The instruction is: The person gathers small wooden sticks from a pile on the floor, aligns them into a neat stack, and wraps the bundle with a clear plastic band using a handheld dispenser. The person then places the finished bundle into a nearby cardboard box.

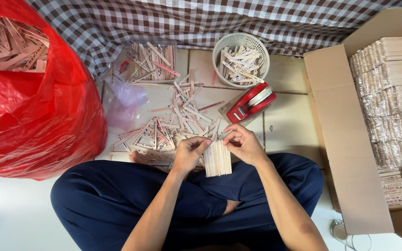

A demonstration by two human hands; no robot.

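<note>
I sit cross-legged on a tiled floor. Between my hands is a squared-up bundle of flat wooden sticks (217, 159), held upright over my lap. My left hand (190, 152) grips the bundle's left side. At its top right, my right hand (244, 143) pinches the stick ends with thumb and fingers. A loose heap of the same sticks (173, 124), some with red and blue print, lies on the floor just beyond my hands.
A red tape dispenser (251, 102) stands beyond my right hand. A white mesh basket (241, 59) holds sticks. A big red plastic bag (33, 102) of sticks is at left. An open cardboard box (350, 153) of wrapped bundles (391, 93) is at right. A checked cloth (210, 18) lies behind.
</note>
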